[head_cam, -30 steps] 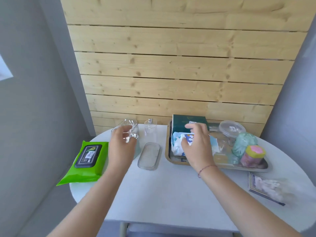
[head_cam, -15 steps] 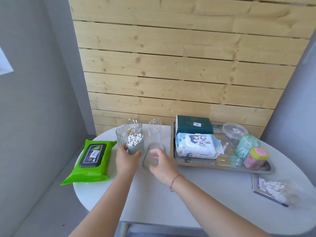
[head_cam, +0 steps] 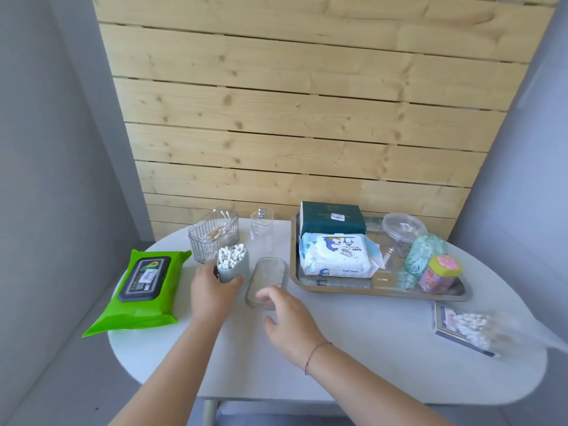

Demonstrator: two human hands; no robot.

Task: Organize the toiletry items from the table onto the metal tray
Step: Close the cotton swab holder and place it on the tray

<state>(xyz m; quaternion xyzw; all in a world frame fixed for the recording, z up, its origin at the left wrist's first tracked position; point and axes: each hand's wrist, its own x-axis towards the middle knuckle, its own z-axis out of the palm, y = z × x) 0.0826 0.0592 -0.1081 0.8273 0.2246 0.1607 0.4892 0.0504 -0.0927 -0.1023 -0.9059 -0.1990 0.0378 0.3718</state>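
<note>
My left hand (head_cam: pixel 210 292) grips a small grey-green holder of white cotton swabs (head_cam: pixel 233 262) standing on the white table (head_cam: pixel 353 348). My right hand (head_cam: pixel 287 315) hovers with fingers apart over the near end of a clear oblong lid (head_cam: pixel 269 276) lying flat beside the holder. The metal tray (head_cam: pixel 384 290) sits to the right, holding a white baby wipes pack (head_cam: pixel 339 255), a dark green box (head_cam: pixel 332 218), a clear jar (head_cam: pixel 401 232), a teal bundle (head_cam: pixel 422 253) and a small pink jar with a yellow lid (head_cam: pixel 441 273).
A green wipes pack (head_cam: pixel 143 287) lies at the table's left edge. A clear ribbed bin (head_cam: pixel 213 235) and a clear cup (head_cam: pixel 261 224) stand at the back. A bag of cotton swabs on a dark card (head_cam: pixel 470 329) lies at the right. A wooden slat wall rises behind.
My right hand left the baby wipes pack on the tray and came over to the clear lid. My left hand dropped from the clear ribbed bin to the swab holder and closed around it.
</note>
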